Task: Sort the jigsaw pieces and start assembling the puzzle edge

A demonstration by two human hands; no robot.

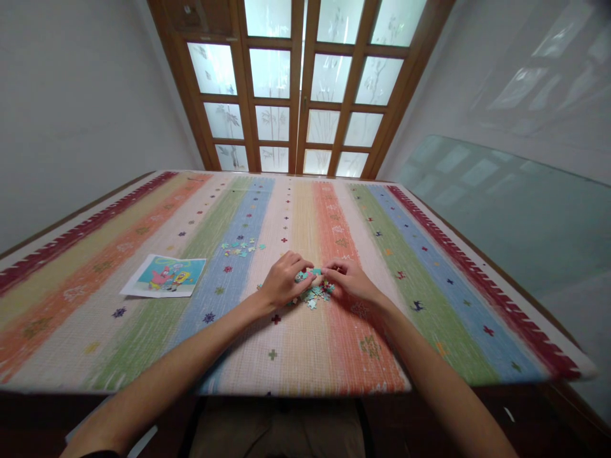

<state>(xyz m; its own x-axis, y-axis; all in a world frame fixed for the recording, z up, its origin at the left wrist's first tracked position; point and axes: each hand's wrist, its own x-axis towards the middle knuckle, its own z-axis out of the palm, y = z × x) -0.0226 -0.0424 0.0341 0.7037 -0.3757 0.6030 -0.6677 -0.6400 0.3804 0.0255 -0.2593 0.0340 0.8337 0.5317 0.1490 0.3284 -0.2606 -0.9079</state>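
Observation:
Over a loose pile of jigsaw puzzle pieces (312,296), both hands come close together near the middle of the table. My left hand (285,278) is closed, thumb and fingers pinched at the left side of a small teal puzzle piece (317,271). From the other side, my right hand (354,280) pinches at the same teal piece; its curled fingers are partly hidden. Whether this is one piece or two joined cannot be made out. Farther up and to the left, several more puzzle pieces (242,248) lie spread out on the blue stripe.
A printed picture (165,277) of cartoon figures lies on the left of the striped tablecloth (272,372). The table's front edge runs close to my lap. Beyond the far edge stand wooden doors with glass panes (272,70); a glass sheet (506,197) leans at the right wall.

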